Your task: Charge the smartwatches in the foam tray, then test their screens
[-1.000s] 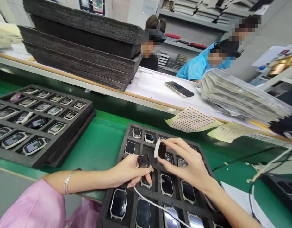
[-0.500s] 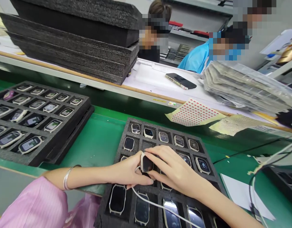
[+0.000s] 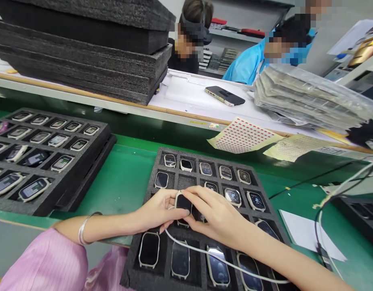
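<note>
Green assembly desk (image 3: 119, 190), foam tray (image 3: 174, 150) of smartwatches beneath the hands. Left hand (image 3: 154, 210) and right hand (image 3: 213, 214) together, clamped on a dark-faced watch (image 3: 183, 203) between them. Edge grip seems sound, sparing the screen. White cable (image 3: 204, 252) runs under the left hand.

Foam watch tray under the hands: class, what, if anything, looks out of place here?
Two things stand out in the foam tray. One second-row pocket looks empty while its neighbours hold watches, breaking the pattern. A loose white cable also lies across the lower-row smartwatches, over their screens.
</note>
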{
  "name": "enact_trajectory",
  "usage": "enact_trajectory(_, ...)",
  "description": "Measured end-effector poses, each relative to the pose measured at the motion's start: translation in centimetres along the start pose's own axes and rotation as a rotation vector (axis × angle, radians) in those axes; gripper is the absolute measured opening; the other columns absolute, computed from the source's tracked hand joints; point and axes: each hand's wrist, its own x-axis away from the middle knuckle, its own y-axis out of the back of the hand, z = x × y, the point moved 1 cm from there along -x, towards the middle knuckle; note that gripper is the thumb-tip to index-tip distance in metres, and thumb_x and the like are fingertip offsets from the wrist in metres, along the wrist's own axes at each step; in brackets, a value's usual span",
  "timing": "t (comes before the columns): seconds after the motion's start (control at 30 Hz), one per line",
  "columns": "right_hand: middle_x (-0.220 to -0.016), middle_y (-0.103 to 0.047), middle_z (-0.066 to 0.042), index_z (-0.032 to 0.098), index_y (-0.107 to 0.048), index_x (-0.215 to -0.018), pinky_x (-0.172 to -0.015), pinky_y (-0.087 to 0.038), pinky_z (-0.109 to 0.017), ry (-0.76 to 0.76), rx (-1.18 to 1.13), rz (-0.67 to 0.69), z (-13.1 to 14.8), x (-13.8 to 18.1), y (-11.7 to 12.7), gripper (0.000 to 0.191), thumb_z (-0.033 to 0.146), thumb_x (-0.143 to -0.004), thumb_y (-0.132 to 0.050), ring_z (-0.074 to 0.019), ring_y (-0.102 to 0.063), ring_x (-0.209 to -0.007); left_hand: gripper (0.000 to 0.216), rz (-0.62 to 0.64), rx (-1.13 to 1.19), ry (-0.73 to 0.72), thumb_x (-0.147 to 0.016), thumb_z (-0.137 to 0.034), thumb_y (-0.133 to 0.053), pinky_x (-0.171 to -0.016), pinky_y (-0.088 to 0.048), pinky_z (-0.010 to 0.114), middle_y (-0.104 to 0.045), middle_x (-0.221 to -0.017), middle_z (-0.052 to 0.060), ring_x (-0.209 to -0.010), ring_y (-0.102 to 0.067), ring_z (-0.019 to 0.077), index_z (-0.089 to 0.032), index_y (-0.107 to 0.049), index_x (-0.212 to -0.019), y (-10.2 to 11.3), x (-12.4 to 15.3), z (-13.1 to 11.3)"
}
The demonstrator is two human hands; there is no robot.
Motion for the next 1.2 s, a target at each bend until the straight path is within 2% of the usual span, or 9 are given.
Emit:
enact_trajectory(0.13,-0.101,-0.059,-0.013,0.012,-0.052,-0.119,-0.071,-0.055,-0.037,-0.018,-0.121,-0.048,-0.1,0.0,-0.5,0.035,0.017,-0.084,-0.053,-0.0237,-0.06,-0.088,0.033,-0.011,0.047,-0.011,-0.077,-0.04,-0.069,-0.029,-0.023,0.013,-0.044,-0.054,-0.008,-0.033,-0.03,0.0016,-0.013,-0.058,-0.092,-0.1,0.1,-0.2)
enact_trajectory(0.27,-0.1,-0.055,-0.008,0.017,-0.05,-0.121,-0.066,-0.053,-0.03,-0.123,-0.35,-0.015,-0.4,0.2,-0.5,0.039,0.019,-0.083,-0.06,-0.018,-0.058,-0.081,0.033,0.0,0.066,0.032,-0.076,-0.04,-0.07,-0.029,-0.022,0.014,-0.044,-0.058,-0.007,-0.034,-0.026,0.0008,-0.013,-0.059,-0.09,-0.2,0.2,-0.5)
enact_trajectory(0.43,-0.1,-0.052,-0.006,0.018,-0.049,-0.121,-0.066,-0.051,-0.029,-0.176,-0.445,0.012,-0.5,0.3,-0.6,0.041,0.017,-0.082,-0.063,-0.0153,-0.056,-0.077,0.031,0.019,0.1,0.026,-0.077,-0.038,-0.07,-0.029,-0.021,0.013,-0.042,-0.057,-0.008,-0.034,-0.025,0.0003,-0.012,-0.06,-0.09,-0.2,0.2,-0.7)
enact_trajectory(0.67,-0.105,-0.053,-0.009,0.015,-0.051,-0.122,-0.071,-0.05,-0.031,-0.172,-0.434,-0.015,-0.7,0.3,-0.7,0.04,0.021,-0.084,-0.064,-0.0189,-0.056,-0.087,0.028,0.019,0.097,0.032,-0.079,-0.038,-0.069,-0.028,-0.022,0.013,-0.043,-0.043,-0.01,-0.028,-0.028,0.0025,-0.013,-0.059,-0.087,-0.2,0.0,-0.6)
enact_trajectory(0.8,-0.096,-0.057,-0.005,0.016,-0.055,-0.116,-0.07,-0.049,-0.027,-0.247,-0.463,-0.056,-1.0,0.2,-0.2,0.039,0.019,-0.08,-0.068,-0.0153,-0.057,-0.078,0.03,0.025,0.106,0.039,-0.084,-0.044,-0.062,-0.031,-0.026,0.013,-0.045,-0.038,-0.008,-0.027,-0.033,0.0039,-0.014,-0.056,-0.082,-0.1,-0.4,-0.5)
enact_trajectory(0.9,-0.092,-0.059,-0.003,0.016,-0.057,-0.113,-0.069,-0.049,-0.026,-0.28,-0.47,-0.067,-1.2,0.1,0.0,0.039,0.019,-0.077,-0.071,-0.0145,-0.057,-0.075,0.037,0.033,0.142,0.059,-0.087,-0.05,-0.054,-0.032,-0.029,0.014,-0.049,-0.04,-0.006,-0.028,-0.038,0.0055,-0.015,-0.054,-0.08,-0.2,-0.5,-0.5)
enact_trajectory(1.07,-0.1,-0.058,-0.006,0.016,-0.054,-0.117,-0.074,-0.05,-0.029,-0.206,-0.394,-0.056,-1.1,0.3,-0.3,0.037,0.015,-0.081,-0.065,-0.0175,-0.058,-0.086,0.031,0.042,0.143,0.048,-0.081,-0.038,-0.067,-0.037,-0.036,0.015,-0.05,-0.048,-0.006,-0.034,-0.043,0.0057,-0.012,-0.058,-0.096,-0.3,-0.5,-0.6)
enact_trajectory(1.2,-0.107,-0.057,-0.011,0.013,-0.052,-0.119,-0.078,-0.051,-0.035,-0.122,-0.231,-0.064,-1.0,0.7,-0.8,0.035,0.019,-0.086,-0.06,-0.0226,-0.057,-0.093,0.033,0.031,0.156,0.011,-0.079,-0.036,-0.069,-0.039,-0.038,0.016,-0.05,-0.06,-0.005,-0.04,-0.042,0.0049,-0.013,-0.058,-0.1,-0.3,-0.6,-0.5)
